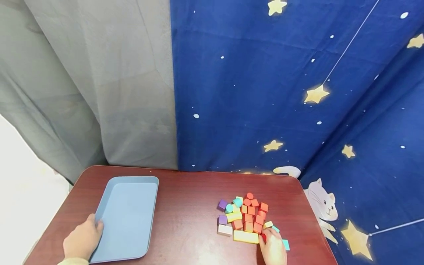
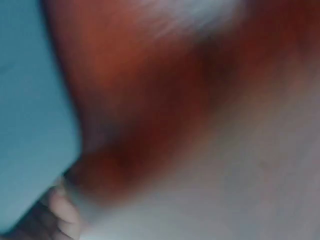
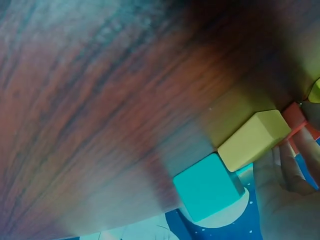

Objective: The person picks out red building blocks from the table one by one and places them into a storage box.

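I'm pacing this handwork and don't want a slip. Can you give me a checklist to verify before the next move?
1. Left hand holds the tray at its left rim: ok.
2. Tray rests on the table: ok.
3. Right hand is at the blocks: ok, at the near right of the cluster.
4. Right hand has a firm pinch on a block: cannot tell; the contact is partly hidden.
5. Left wrist view is sharp enough to check the grip: not ok, heavily blurred.

The head view is bright, with pale glare on the table (image 1: 188, 215) at six o'clock. The left wrist view is strongly blurred; the right darkens toward one o'clock.
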A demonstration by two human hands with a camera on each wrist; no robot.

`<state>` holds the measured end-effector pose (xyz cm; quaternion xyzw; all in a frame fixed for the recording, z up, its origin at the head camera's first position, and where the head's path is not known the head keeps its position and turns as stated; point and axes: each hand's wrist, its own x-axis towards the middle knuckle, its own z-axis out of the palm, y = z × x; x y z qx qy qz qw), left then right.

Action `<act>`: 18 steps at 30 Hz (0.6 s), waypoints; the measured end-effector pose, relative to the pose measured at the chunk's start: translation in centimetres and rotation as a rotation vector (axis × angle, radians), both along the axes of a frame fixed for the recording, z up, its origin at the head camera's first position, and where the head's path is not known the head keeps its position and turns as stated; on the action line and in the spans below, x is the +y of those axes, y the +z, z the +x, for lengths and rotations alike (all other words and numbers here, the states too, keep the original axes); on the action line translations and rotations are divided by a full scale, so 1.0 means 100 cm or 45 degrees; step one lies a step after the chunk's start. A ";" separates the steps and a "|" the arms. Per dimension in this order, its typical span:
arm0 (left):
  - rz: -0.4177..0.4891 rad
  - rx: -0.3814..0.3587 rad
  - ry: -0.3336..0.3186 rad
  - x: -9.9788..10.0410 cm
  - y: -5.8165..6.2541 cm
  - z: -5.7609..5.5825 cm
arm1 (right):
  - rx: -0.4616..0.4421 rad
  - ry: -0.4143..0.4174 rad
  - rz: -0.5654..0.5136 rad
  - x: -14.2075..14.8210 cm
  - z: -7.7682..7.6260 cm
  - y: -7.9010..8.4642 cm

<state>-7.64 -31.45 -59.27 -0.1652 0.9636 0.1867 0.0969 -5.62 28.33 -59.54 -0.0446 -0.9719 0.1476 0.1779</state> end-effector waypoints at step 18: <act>0.071 0.068 0.040 0.011 -0.007 0.003 | 0.075 -0.178 -0.165 0.000 0.005 0.020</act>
